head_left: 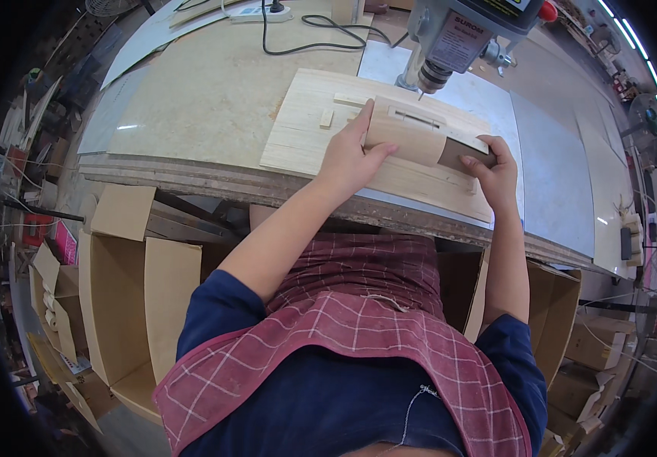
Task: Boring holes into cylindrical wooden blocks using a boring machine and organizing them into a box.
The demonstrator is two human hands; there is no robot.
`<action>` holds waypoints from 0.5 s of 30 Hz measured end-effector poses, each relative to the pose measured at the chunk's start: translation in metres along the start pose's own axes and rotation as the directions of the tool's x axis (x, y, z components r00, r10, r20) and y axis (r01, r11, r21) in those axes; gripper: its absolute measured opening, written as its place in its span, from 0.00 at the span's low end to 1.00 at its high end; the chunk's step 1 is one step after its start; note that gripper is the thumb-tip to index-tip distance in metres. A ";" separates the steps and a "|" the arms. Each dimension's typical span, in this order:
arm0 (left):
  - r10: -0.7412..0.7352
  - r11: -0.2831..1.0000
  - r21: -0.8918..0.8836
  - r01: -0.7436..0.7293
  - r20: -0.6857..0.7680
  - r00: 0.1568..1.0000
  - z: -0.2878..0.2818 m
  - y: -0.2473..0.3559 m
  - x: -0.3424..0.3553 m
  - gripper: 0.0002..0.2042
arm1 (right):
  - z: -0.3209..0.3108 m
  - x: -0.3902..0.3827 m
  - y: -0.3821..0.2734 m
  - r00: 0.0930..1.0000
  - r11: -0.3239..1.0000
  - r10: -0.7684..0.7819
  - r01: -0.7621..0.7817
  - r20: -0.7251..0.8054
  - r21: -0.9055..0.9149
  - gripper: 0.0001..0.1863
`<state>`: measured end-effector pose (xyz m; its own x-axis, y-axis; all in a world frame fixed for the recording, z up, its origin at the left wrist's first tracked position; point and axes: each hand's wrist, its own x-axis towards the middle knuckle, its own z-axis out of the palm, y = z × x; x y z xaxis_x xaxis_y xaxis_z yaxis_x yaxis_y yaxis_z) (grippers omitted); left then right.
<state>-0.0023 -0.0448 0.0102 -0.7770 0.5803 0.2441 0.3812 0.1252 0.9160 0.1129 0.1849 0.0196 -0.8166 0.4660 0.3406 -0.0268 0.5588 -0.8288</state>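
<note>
Both my hands hold a light wooden box-like piece (412, 142) with a curved front and a long slot in its upper face. My left hand (350, 158) grips its left end, thumb along the front and fingers behind. At the other end my right hand (496, 171) pinches the darker, open-looking part with thumb and fingers. The piece rests on, or just over, a pale wooden board (298, 126); I cannot tell which. Small wood strips (327, 118) sit on that board. Right behind the piece hangs the chuck (434, 76) of a drill press (454, 38), its thin bit pointing down.
A black cable (309, 52) runs over the worktable (191, 99) to a white power strip (260, 13). Metal-coloured sheet (549, 160) covers the table's right part. Open cardboard boxes (119, 305) stand below the table edge on both sides of me.
</note>
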 end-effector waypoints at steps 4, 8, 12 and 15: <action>-0.003 1.000 0.012 0.005 -0.094 0.996 0.013 -0.006 0.015 0.36 | 0.005 0.023 0.007 0.999 0.999 -0.030 0.029 -0.024 -0.039 0.18; -0.191 0.940 -0.269 0.209 0.089 0.977 0.003 0.005 0.022 0.37 | 0.012 0.029 0.005 1.000 0.999 0.006 -0.007 -0.026 -0.040 0.18; -0.160 0.914 -0.364 0.181 0.087 0.983 -0.002 -0.009 0.017 0.39 | 0.026 0.028 0.001 0.993 0.987 -0.117 0.113 -0.024 -0.110 0.19; -0.123 0.915 -0.381 0.135 0.056 0.991 -0.004 -0.007 0.016 0.41 | 0.027 0.027 -0.007 0.991 0.980 -0.131 0.124 -0.031 -0.155 0.19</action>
<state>-0.0196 -0.0393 0.0087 -0.7888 0.6045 0.1115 0.0528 -0.1140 0.9921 0.0755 0.1749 0.0230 -0.7881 0.4098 0.4593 -0.0382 0.7122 -0.7010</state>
